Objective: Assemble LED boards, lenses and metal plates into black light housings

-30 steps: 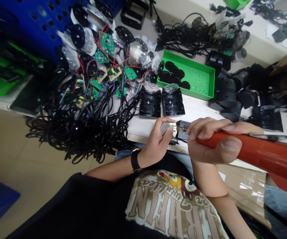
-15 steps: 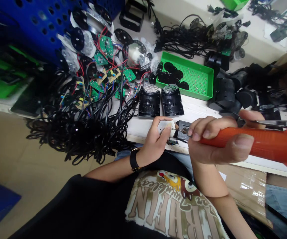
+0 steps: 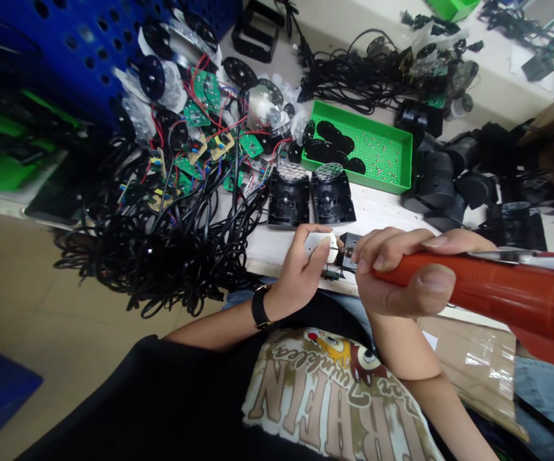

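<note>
My left hand [image 3: 304,266] pinches a small white plastic part [image 3: 314,242] between thumb and forefinger, low over the table's front edge. My right hand [image 3: 401,269] is wrapped round an orange power screwdriver [image 3: 507,294], whose bit points left and meets the white part. Behind the bit sits a black box-shaped housing [image 3: 348,246], partly hidden by my right fingers. A small green circuit board [image 3: 333,274] hangs below the white part. Just beyond my hands, two black housings with honeycomb lenses [image 3: 289,195] stand side by side.
At the left lies a heap of black cables [image 3: 161,256] with circuit boards and red wires. A green tray [image 3: 404,166] holds black discs and small screws. Black cylindrical housings [image 3: 435,176] pile up at right. A blue perforated crate [image 3: 79,45] stands at the back left.
My right hand and the screwdriver have moved slightly left, closer to the white part, and the screwdriver's rear end has dipped. My left hand has stayed in place.
</note>
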`<state>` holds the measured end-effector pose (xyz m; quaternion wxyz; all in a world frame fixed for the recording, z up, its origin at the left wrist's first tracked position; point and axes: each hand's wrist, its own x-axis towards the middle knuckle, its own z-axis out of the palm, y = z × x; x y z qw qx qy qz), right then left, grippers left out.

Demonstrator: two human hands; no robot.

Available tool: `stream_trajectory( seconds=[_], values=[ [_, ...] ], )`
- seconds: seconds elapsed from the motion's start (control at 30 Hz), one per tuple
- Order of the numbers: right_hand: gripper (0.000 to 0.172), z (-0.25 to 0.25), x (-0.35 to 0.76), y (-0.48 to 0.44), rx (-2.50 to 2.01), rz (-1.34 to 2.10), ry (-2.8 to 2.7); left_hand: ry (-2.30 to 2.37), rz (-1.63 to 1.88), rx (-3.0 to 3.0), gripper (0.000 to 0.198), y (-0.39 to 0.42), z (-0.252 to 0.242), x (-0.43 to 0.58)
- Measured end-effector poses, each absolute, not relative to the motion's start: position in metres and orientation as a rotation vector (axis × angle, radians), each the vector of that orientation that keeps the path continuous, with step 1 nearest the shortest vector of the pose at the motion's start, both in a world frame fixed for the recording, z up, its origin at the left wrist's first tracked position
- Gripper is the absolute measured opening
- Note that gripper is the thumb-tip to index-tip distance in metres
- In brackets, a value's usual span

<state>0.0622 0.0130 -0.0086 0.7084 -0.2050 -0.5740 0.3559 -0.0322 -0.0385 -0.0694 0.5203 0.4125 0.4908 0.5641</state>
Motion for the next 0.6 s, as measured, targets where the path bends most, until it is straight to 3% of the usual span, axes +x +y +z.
stream_trajectory(
  seconds=[0.17, 0.3, 0.6],
  values=[
    [0.032, -0.009, 0.061, 0.015, -0.42, 0.782, -1.293, 1.195, 1.351, 0.978, 0.024, -0.038, -0.068, -0.033],
    [0.017, -0.01, 0.062, 0.016, -0.384, 0.773, -1.242, 1.221, 1.34, 0.979, 0.023, -0.039, -0.067, -0.033],
    [0.022, -0.013, 0.085, 0.009, -0.59, 0.892, -1.386, 1.198, 1.377, 0.947, 0.02, -0.039, -0.069, -0.031]
  ],
)
